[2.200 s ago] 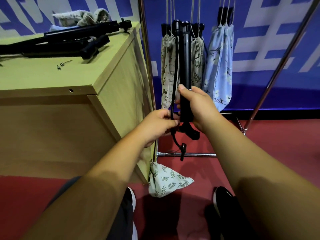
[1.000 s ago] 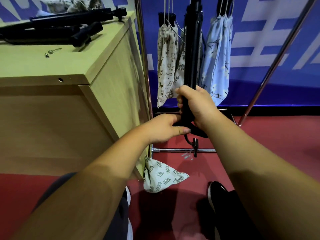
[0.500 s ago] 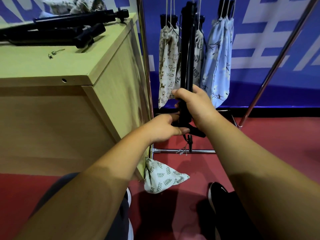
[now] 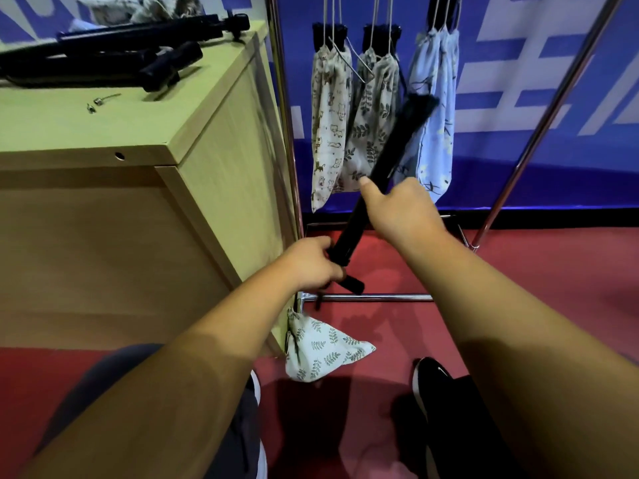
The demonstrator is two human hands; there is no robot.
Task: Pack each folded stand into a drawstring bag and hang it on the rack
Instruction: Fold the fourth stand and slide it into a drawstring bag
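A black folded stand (image 4: 390,153) is held tilted, its top leaning right in front of the hanging bags. My left hand (image 4: 311,262) grips its lower end, and my right hand (image 4: 401,209) grips the shaft higher up with the thumb out. A leaf-print drawstring bag (image 4: 321,350) lies on the red floor by the cabinet corner. Three packed bags hang on the rack: a cat-print one (image 4: 326,126), a leaf-print one (image 4: 371,112) and a pale blue one (image 4: 437,108).
A wooden cabinet (image 4: 138,209) stands at left with more black folded stands (image 4: 114,50), loose cloth bags (image 4: 138,8) and a small screw (image 4: 100,101) on top. The rack's chrome post (image 4: 283,115), slanted leg (image 4: 549,112) and floor bar (image 4: 373,298) frame the bags. My shoes are below.
The stand was upright before; now its top has swung down to the right. My left hand has shifted to the stand's lower end, and my right hand has moved up the shaft.
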